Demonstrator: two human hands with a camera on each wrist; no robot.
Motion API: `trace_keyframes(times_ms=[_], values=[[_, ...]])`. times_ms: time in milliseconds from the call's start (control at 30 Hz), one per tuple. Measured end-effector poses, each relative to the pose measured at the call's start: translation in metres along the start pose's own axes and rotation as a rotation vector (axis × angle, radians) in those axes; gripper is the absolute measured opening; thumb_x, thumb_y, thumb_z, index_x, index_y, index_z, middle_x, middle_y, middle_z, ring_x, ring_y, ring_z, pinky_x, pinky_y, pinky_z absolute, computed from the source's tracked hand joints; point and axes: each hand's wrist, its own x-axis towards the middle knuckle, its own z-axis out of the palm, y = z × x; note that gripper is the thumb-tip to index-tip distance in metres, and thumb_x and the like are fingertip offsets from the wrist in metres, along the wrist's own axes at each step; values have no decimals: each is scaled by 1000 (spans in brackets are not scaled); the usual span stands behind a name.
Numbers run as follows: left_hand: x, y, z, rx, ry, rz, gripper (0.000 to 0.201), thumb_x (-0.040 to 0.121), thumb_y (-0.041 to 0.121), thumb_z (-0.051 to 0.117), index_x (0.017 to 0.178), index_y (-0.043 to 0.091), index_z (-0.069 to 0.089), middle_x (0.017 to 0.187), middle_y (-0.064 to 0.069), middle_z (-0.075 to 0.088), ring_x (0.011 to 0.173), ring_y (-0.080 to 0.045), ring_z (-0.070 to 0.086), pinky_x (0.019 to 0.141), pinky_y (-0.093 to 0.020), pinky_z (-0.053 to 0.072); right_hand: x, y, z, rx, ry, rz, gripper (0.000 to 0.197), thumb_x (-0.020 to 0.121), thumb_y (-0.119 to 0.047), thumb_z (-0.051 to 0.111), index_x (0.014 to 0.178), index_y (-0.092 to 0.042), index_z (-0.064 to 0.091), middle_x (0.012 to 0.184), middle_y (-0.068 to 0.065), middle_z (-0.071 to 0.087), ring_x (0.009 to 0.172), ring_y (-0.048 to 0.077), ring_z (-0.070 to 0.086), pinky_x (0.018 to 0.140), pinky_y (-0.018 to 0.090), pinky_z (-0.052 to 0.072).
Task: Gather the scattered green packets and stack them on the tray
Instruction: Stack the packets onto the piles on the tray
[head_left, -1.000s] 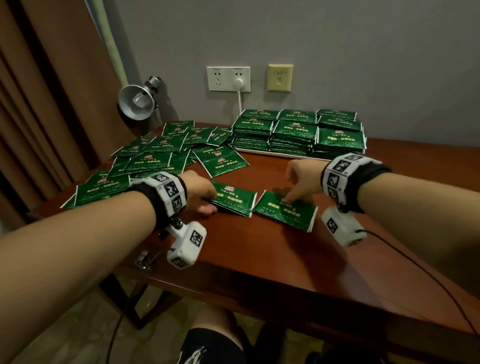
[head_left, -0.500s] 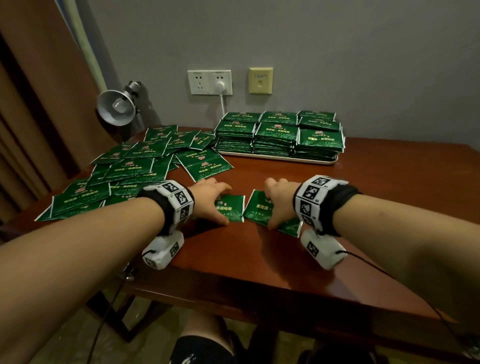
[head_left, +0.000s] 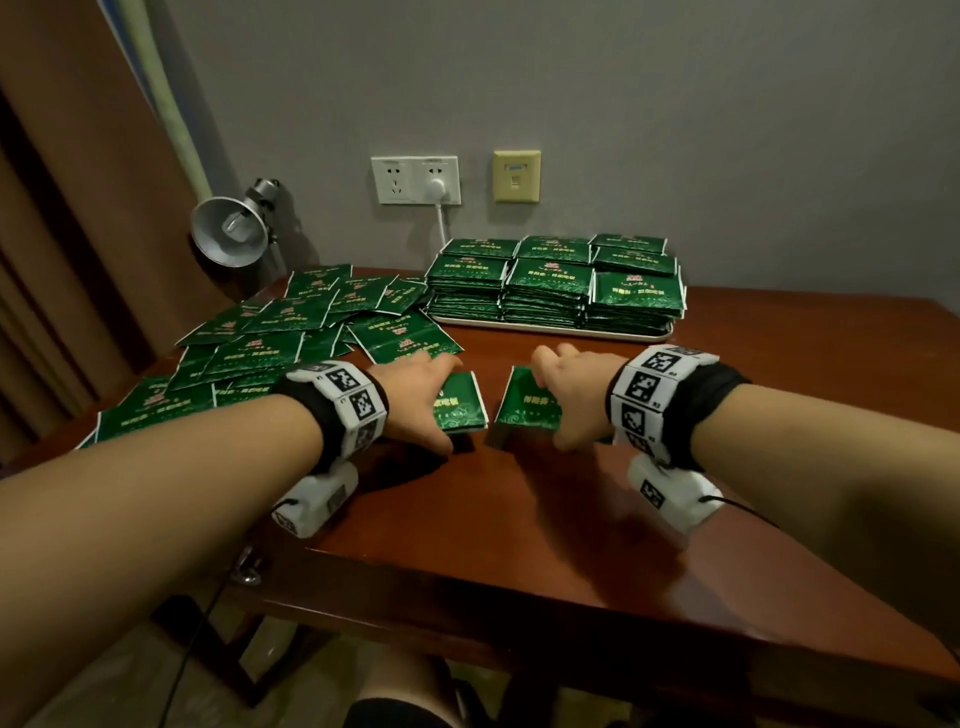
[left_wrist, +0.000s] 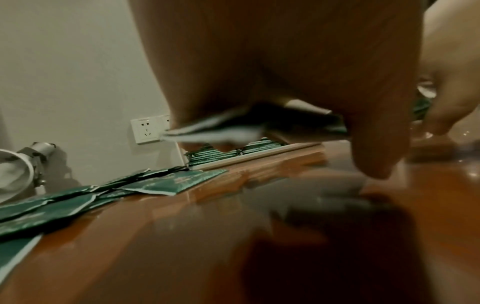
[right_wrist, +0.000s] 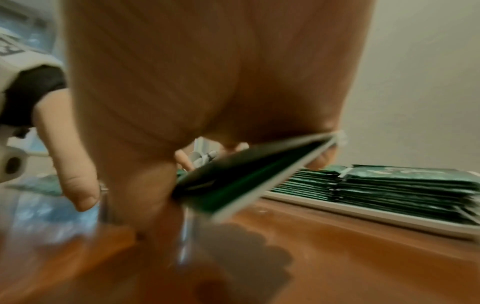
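The left hand (head_left: 415, 397) is gripping a green packet (head_left: 460, 405) by its left side, thumb beneath and fingers over the top, and the left wrist view is showing that packet lifted clear of the surface (head_left: 519, 519). The right hand (head_left: 576, 395) is gripping a second packet (head_left: 522, 408) by its right side, and the right wrist view is showing it tilted, one end raised off the wood. The two packets are sitting just beside each other between the hands, a narrow gap apart. Beyond them the tray (head_left: 550, 328) is carrying neat stacks of packets (head_left: 550, 291) against the wall, and a scattered heap (head_left: 270, 343) is lying across the left side of the surface.
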Motion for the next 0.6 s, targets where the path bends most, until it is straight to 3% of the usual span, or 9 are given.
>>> trace_keyframes(times_ms=[133, 300, 467, 600], values=[[19, -4, -24, 96, 116, 3, 88, 61, 54, 79, 131, 23, 36, 117, -1, 51, 107, -22, 50, 92, -43, 47, 14, 21, -13, 15, 114, -7, 63, 67, -38, 78, 111, -22, 36, 110, 5, 45, 91, 23, 53, 71, 37, 52], [64, -7, -58, 185, 206, 31, 97, 64, 52, 83, 141, 21, 32, 131, -4, 48, 121, -27, 46, 98, -46, 44, 41, 57, -36, 88, 215, 21, 62, 67, -40, 82, 109, -22, 40, 110, 2, 45, 91, 21, 50, 69, 32, 44], [123, -15, -89, 200, 216, 23, 99, 62, 52, 85, 141, 23, 33, 132, -4, 49, 119, -27, 44, 97, -46, 44, 84, 95, -62, 102, 240, 42, 60, 70, -37, 81, 114, -21, 45, 112, 4, 49, 91, 22, 48, 71, 30, 39], [176, -24, -103, 187, 226, 17, 94, 65, 46, 84, 141, 23, 34, 132, -5, 50, 119, -28, 42, 96, -44, 43, 130, 116, -70, 113, 241, 49, 59, 71, -41, 80, 115, -22, 45, 113, 4, 53, 100, 25, 46, 76, 34, 41]])
